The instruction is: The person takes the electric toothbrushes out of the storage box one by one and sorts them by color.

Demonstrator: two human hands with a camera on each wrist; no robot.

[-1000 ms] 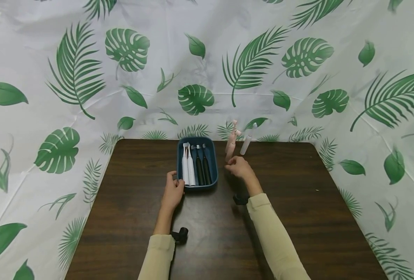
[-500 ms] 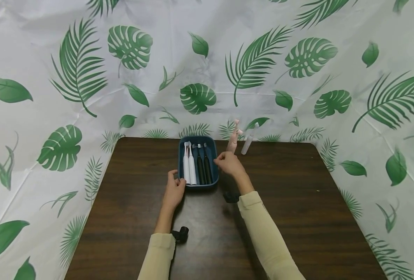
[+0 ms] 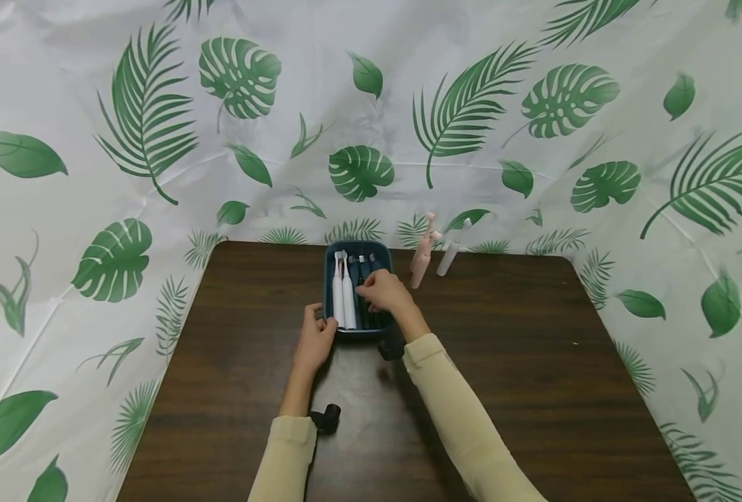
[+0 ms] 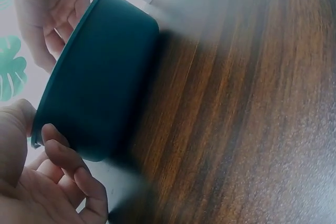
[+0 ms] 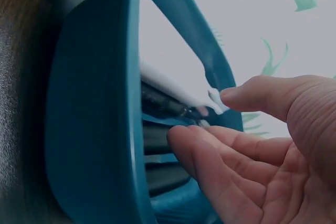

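Observation:
A dark blue plastic bin [image 3: 328, 279] sits toward the back of the table. My left hand [image 3: 313, 341] grips its near left corner; in the left wrist view the thumb is at the rim, with curled fingers [image 4: 65, 156] against the outer wall. Two white electric toothbrushes [image 3: 349, 303] lie side by side in the bin. Black electric toothbrushes [image 5: 163, 137] lie to their right, partly hidden in the head view by my right hand [image 3: 388, 293]. That hand is over the bin, thumb and fingers apart around nothing in the right wrist view.
Two pink electric toothbrushes [image 3: 421, 265] stand upright right of the bin. A pale, slim toothbrush [image 3: 449, 258] stands beside them. The dark wooden table [image 3: 521, 376] ends at a white leaf-print sheet [image 3: 308, 63]. Each wrist wears a small black camera [image 3: 328, 418].
My right hand has moved left from beside the pink toothbrushes to over the black ones in the bin. My left hand has stayed at the bin's corner.

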